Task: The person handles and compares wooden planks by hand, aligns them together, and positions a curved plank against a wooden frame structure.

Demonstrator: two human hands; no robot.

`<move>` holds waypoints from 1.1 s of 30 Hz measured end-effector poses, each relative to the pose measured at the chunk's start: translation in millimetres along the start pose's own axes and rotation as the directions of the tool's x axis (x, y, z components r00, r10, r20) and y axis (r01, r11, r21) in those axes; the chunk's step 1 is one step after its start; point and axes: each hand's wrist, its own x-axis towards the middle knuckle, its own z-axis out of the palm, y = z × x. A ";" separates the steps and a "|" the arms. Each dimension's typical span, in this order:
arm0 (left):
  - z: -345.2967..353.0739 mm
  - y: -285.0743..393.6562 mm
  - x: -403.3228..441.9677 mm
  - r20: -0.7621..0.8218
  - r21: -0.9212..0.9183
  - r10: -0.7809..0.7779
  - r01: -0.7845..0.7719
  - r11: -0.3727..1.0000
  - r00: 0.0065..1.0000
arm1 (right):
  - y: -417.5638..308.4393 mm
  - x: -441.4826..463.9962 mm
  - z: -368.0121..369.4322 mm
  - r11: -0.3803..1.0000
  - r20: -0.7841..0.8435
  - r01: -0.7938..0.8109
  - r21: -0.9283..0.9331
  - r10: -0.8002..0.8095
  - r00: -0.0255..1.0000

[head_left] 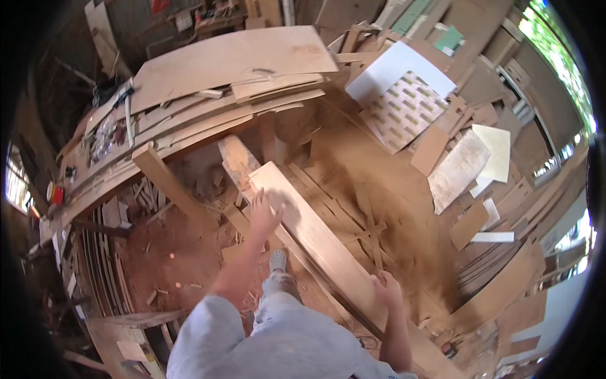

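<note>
A long, pale wooden plank (319, 227) runs diagonally in front of me, from near the workbench down to the lower right. It lies over another, rougher length of wood (238, 162), which shows beyond its far end. My left hand (265, 216) rests on the plank near that far end, fingers spread. Closer to my body, my right hand (387, 292) has its fingers curled at the plank's right edge. The underside of its grip is hidden.
A cluttered workbench (237, 63) bears sheets and strips of wood. Offcuts and sawdust cover the floor (404, 215) right of the plank. A patterned sheet (407, 110) and several boards lean at the right. My shoe (278, 260) stands left of the plank.
</note>
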 end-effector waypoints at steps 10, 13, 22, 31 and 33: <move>2.4 -113.4 186.3 0.540 0.035 -0.287 0.319 0.947 0.791 | -83.9 87.3 73.8 0.921 0.330 -0.276 -0.274 0.360 0.872; -1.8 -117.7 193.8 0.657 0.018 -0.297 0.380 0.925 0.693 | -85.0 89.0 70.9 0.923 0.334 -0.265 -0.279 0.352 0.874; -59.3 -106.0 164.5 0.680 0.133 -0.306 0.299 0.945 0.666 | -84.4 63.9 77.5 0.927 0.426 -0.218 -0.306 0.338 0.839; -29.6 -91.8 55.9 0.079 -0.441 -0.589 0.559 0.702 0.804 | -78.3 44.3 89.4 0.963 0.337 -0.105 -0.248 0.187 0.923; -7.6 -78.0 21.5 0.281 -0.683 -0.571 0.579 0.446 0.771 | -86.0 37.5 90.1 0.966 0.307 -0.130 -0.222 0.196 0.931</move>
